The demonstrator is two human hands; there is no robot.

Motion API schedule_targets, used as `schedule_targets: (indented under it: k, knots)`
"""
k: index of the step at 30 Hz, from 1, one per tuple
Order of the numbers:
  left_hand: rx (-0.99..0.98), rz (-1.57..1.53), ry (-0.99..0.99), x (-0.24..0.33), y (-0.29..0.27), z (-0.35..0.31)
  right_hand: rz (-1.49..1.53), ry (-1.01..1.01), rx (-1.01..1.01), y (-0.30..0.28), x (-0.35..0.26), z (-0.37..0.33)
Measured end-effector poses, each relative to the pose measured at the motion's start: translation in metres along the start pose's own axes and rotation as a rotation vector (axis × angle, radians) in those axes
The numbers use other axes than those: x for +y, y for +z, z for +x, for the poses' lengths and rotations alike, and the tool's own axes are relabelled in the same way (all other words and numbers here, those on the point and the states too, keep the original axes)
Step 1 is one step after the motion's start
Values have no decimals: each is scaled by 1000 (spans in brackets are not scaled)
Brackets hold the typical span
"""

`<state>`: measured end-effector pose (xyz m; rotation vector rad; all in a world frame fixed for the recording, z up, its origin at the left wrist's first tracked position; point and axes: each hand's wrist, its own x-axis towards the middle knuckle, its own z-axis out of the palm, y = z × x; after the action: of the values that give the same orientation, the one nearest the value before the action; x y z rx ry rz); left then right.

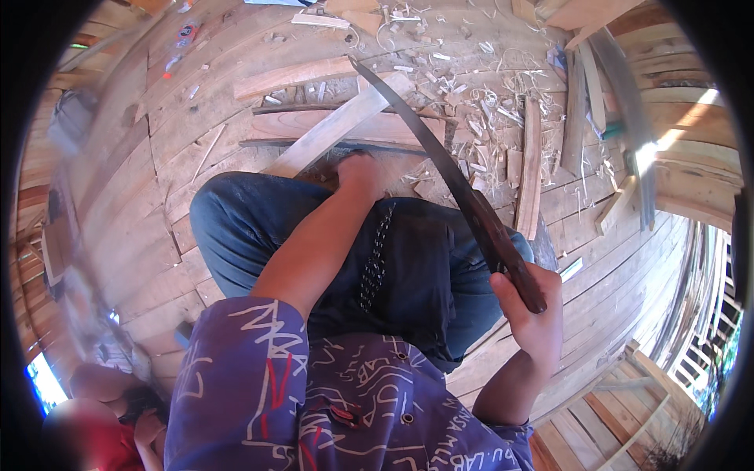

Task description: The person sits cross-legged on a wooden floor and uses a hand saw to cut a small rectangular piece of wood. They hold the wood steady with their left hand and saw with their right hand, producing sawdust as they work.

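Okay, the thing that bugs me here is the knife [436, 153]. It's a long one, held in the right hand [532, 302], fingers wrapped round the near end of the dark handle and the thumb lying along it. The blade slants away to the far left, over the right thigh [475, 302], with the tip out past the far end of the pale strip [338, 125]. Can't tell from this angle if blade and strip touch.

Left hand [359, 171] is low between the knees, just beside the strip and a brown board [275, 125]. It looks balled up, but the fingertips are hidden, so no idea if it's gripping anything.

My worry: that hand sits to the left of the blade, so a leftward swing that skips off the wood could catch the fingers or wrist. If the grip slips, the right thigh is right there too. The strip lies at an angle across the board, so I'd guess it could rock or skid if hit. Shavings [487, 110] all over the floor [188, 141] won't help footing either. And someone in red [118, 439] is sitting near left, so a wild backswing wouldn't be great.
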<state>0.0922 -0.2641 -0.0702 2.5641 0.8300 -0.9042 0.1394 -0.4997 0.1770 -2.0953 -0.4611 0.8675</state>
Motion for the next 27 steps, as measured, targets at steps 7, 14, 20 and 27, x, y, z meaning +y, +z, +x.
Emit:
schedule_targets:
  k: [7, 14, 20, 27]
  knots:
    - [91, 47, 27, 0, 13, 5, -8, -14, -6, -1, -2, -1]
    - [234, 56, 213, 6, 22, 5, -29, -22, -23, -4, -1, -5]
    - [271, 63, 230, 18, 17, 2, 4, -29, -12, -2, 1, -4]
    - [318, 24, 249, 21, 12, -4, -3, -23, -11, 1, -2, -6]
